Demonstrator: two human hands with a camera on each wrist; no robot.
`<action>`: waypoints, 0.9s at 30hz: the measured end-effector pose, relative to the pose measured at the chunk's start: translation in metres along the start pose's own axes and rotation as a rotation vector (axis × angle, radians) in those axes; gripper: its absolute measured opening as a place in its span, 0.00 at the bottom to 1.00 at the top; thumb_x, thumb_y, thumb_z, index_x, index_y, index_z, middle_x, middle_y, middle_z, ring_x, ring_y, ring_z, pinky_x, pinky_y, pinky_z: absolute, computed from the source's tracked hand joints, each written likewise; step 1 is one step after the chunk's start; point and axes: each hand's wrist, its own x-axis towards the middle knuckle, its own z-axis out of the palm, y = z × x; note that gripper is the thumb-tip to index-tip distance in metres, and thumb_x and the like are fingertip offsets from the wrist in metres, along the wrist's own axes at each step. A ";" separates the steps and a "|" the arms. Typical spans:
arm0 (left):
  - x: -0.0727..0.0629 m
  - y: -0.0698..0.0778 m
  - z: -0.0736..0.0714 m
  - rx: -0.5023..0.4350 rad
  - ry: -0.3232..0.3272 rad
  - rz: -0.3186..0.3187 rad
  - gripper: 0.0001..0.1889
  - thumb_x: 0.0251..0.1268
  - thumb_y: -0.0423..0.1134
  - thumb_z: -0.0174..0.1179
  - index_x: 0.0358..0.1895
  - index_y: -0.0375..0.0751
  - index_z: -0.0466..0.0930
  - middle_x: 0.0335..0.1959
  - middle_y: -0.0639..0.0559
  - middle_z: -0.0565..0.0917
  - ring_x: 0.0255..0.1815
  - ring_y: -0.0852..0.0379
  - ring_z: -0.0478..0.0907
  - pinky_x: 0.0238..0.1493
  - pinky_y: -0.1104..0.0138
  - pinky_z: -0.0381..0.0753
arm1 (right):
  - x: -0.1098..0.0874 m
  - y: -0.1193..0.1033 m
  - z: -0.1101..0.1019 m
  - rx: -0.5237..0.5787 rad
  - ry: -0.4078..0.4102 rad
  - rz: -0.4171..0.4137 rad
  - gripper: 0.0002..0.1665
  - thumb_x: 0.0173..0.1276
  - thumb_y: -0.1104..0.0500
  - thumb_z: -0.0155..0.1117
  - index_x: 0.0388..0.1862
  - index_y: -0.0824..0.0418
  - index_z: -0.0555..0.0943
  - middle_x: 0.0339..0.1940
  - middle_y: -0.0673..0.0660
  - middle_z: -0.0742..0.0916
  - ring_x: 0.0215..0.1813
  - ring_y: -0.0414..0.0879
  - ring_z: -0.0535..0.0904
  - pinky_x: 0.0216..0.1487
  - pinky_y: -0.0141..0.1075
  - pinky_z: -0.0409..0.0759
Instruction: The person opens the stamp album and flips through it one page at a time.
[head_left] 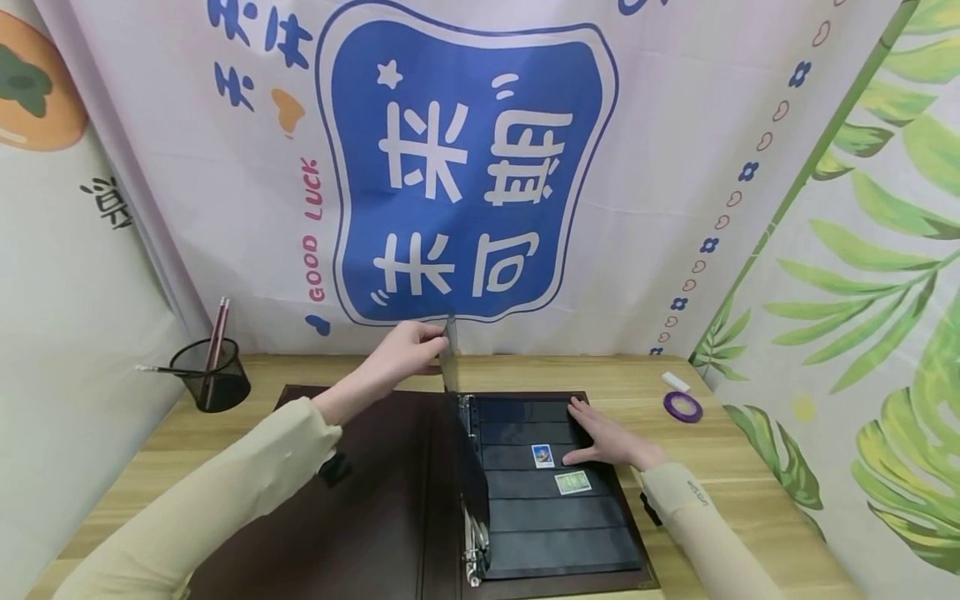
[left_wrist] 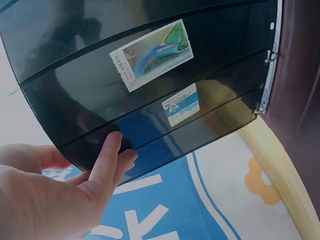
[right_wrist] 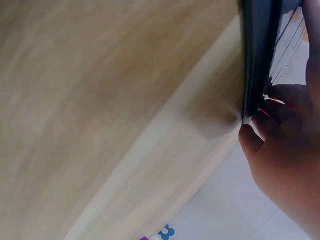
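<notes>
A dark brown stamp album [head_left: 360,492] lies spread on the table, with metal rings [head_left: 472,550] along its spine. My left hand [head_left: 408,350] pinches the outer corner of a black stamp page [left_wrist: 55,105], which stands upright from the rings. In the left wrist view this raised page carries a large landscape stamp [left_wrist: 152,55] and a smaller blue-and-white stamp [left_wrist: 181,106]. The black page below [head_left: 555,550] lies flat, with a blue stamp [head_left: 542,456] and a green stamp [head_left: 573,482] in its strips. My right hand [head_left: 611,437] rests on its right edge, fingers spread.
At the back left of the wooden table [head_left: 712,500] stands a black mesh pen cup [head_left: 217,387] with pencils. A purple tape roll [head_left: 682,407] and a white eraser-like block [head_left: 676,382] lie at the back right. A printed cloth [head_left: 600,325] hangs behind.
</notes>
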 end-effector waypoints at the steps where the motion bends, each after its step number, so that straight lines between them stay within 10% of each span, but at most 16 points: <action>1: 0.001 0.001 0.000 -0.001 -0.004 -0.007 0.22 0.75 0.34 0.44 0.66 0.30 0.73 0.64 0.34 0.78 0.56 0.45 0.79 0.58 0.53 0.83 | 0.000 0.000 0.000 -0.001 -0.001 0.002 0.63 0.61 0.36 0.69 0.79 0.70 0.51 0.82 0.69 0.51 0.81 0.68 0.47 0.77 0.63 0.55; 9: 0.009 -0.007 -0.012 0.006 0.026 -0.067 0.24 0.73 0.34 0.43 0.68 0.27 0.69 0.63 0.35 0.73 0.37 0.59 0.72 0.60 0.51 0.82 | 0.001 0.000 0.001 0.003 -0.003 0.004 0.62 0.62 0.36 0.68 0.80 0.69 0.51 0.82 0.69 0.51 0.82 0.67 0.47 0.77 0.63 0.55; 16: -0.008 -0.035 -0.037 -0.013 0.024 -0.069 0.11 0.73 0.33 0.46 0.36 0.28 0.74 0.28 0.51 0.73 0.34 0.60 0.75 0.46 0.63 0.85 | 0.001 0.000 0.001 0.009 -0.009 0.004 0.63 0.62 0.35 0.68 0.80 0.69 0.50 0.82 0.68 0.50 0.82 0.68 0.47 0.77 0.63 0.55; 19: -0.023 -0.051 -0.050 -0.008 0.003 -0.103 0.18 0.75 0.33 0.44 0.55 0.22 0.75 0.44 0.37 0.83 0.44 0.55 0.81 0.52 0.60 0.85 | 0.001 0.000 0.002 0.029 -0.011 0.010 0.63 0.62 0.36 0.69 0.80 0.68 0.49 0.83 0.68 0.50 0.82 0.67 0.46 0.77 0.63 0.54; 22: -0.034 -0.070 -0.059 0.013 -0.009 -0.160 0.25 0.78 0.33 0.42 0.70 0.18 0.61 0.67 0.24 0.70 0.63 0.40 0.76 0.64 0.50 0.79 | 0.001 -0.001 0.002 0.040 -0.007 0.006 0.63 0.61 0.37 0.70 0.80 0.69 0.50 0.82 0.69 0.50 0.82 0.68 0.47 0.77 0.63 0.54; 27: -0.045 -0.106 -0.067 0.053 0.021 -0.243 0.29 0.78 0.32 0.44 0.73 0.17 0.50 0.71 0.20 0.60 0.72 0.29 0.63 0.66 0.43 0.74 | 0.001 -0.001 0.002 0.033 -0.001 0.007 0.63 0.61 0.37 0.70 0.80 0.69 0.50 0.82 0.69 0.51 0.81 0.68 0.48 0.77 0.63 0.54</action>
